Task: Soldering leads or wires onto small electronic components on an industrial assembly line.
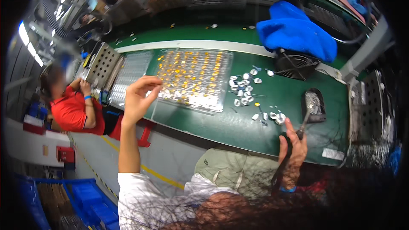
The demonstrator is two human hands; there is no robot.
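My left hand (139,99) is raised by the left edge of a clear plastic tray (228,66). Its fingers are loosely bent, the thumb slightly apart from them, and nothing shows between them. Rows of small yellow and white parts fill the tray's pockets. At the right, my right hand (295,147) holds a slim tool (303,128) with a dark handle and a thin metal shaft; its exact kind is unclear. The shaft points toward a dark scoop-shaped container (322,114) of small silvery pieces. Close to these fingertips lie round white parts (280,118) on the green bench.
Loose round white parts (246,88) are scattered mid-bench (196,124). A second clear tray (130,70) lies left of the filled one. A black fan (296,64) stands under blue cloth (294,30). Perforated metal boxes (104,66) flank the bench; a person in red (76,110) works at left.
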